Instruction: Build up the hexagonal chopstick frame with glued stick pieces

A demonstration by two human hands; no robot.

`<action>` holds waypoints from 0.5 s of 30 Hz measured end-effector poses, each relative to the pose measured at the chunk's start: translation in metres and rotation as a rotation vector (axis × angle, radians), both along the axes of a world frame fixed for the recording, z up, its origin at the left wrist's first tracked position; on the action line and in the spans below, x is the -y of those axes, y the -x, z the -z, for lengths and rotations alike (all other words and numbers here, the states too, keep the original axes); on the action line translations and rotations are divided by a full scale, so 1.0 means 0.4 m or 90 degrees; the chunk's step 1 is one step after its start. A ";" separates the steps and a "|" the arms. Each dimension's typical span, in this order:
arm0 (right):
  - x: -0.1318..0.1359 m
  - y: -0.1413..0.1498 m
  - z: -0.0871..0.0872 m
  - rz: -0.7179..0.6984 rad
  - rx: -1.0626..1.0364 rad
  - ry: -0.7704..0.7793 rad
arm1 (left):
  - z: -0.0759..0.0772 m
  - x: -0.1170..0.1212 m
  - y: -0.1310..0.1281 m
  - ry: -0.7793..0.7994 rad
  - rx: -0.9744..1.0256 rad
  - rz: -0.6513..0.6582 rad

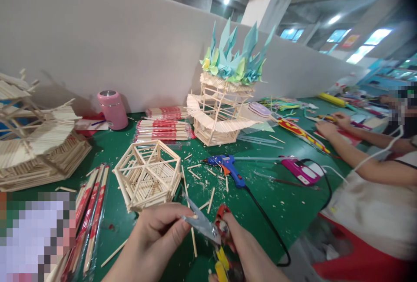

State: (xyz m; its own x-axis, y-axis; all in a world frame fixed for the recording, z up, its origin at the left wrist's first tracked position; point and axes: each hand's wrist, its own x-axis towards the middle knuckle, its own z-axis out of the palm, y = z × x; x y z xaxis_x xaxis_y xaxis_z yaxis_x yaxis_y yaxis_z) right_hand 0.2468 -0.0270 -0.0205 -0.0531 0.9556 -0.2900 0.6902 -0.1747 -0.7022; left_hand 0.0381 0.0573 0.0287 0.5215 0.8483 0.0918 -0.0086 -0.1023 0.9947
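My left hand (154, 236) is closed, pinching a thin wooden stick (194, 217) whose tip lies between the parted blades of the garden shears (206, 229). My right hand (243, 247) grips the shears by their red and yellow handles. Just beyond my left hand stands a hexagonal stick frame (148, 173) with crossed bars on top. Past the shears lies a blue hot glue gun (228, 167) with a clear glue stick in its back. Cut stick pieces (211, 199) and chips are scattered around it.
Wrapped bundles of sticks (163, 131) lie near the white partition (97, 34), beside a pink flask (113, 110). A stick tower (224, 119) with blue paper leaves stands behind. A larger stick model (39, 151) is at left. A co-worker's arms (365, 151) reach over a magenta power strip (301, 171).
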 end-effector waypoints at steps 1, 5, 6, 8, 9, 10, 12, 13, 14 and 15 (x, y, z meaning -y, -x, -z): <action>-0.003 0.000 -0.010 -0.007 0.015 0.002 | 0.001 -0.001 0.003 0.050 0.008 0.015; -0.015 0.001 -0.042 -0.023 0.035 -0.029 | 0.003 -0.002 0.011 0.096 0.007 0.037; -0.018 0.001 -0.047 -0.028 0.038 -0.041 | 0.002 -0.003 0.011 0.072 0.008 0.034; -0.024 0.000 -0.052 -0.042 0.042 -0.059 | -0.003 -0.005 0.011 0.009 0.009 0.021; -0.027 -0.001 -0.053 -0.050 0.037 -0.062 | -0.007 -0.007 0.010 -0.024 0.007 0.013; -0.029 -0.002 -0.052 -0.059 0.028 -0.062 | -0.010 -0.008 0.009 -0.055 0.005 0.006; -0.032 -0.002 -0.049 -0.067 0.006 -0.053 | -0.016 -0.009 0.007 -0.103 -0.002 -0.004; -0.033 -0.001 -0.046 -0.060 -0.004 -0.045 | -0.019 -0.008 0.005 -0.119 -0.009 -0.007; -0.033 0.001 -0.043 -0.045 -0.013 -0.041 | -0.020 -0.006 0.002 -0.129 -0.018 -0.004; -0.033 0.004 -0.042 -0.030 -0.022 -0.036 | -0.021 -0.004 -0.001 -0.131 -0.030 0.002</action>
State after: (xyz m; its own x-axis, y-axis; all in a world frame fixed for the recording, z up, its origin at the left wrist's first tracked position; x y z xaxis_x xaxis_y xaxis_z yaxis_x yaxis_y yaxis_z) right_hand 0.2453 -0.0140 -0.0037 -0.1072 0.9666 -0.2328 0.6716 -0.1022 -0.7338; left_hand 0.0384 0.0589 0.0371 0.5319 0.8127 0.2381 0.0362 -0.3027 0.9524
